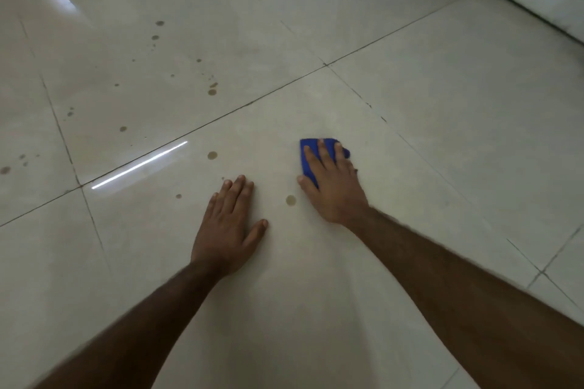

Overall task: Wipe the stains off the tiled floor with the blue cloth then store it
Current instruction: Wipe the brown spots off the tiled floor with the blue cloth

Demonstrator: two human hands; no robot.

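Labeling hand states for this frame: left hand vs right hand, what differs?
The left hand lies bare on the tiled floor; the right hand presses the blue cloth under its fingers. The left hand sits nearer the camera, the right hand reaches farther out. The left hand's fingers lie close together; the right hand's are spread. Both are flat, palm down, on the same tile, with a brown stain between them.

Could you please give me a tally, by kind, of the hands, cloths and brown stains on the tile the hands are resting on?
Hands: 2, the left hand flat on the tile and the right hand pressing the cloth
Blue cloths: 1
Clear brown stains on that tile: 3
Total: 6
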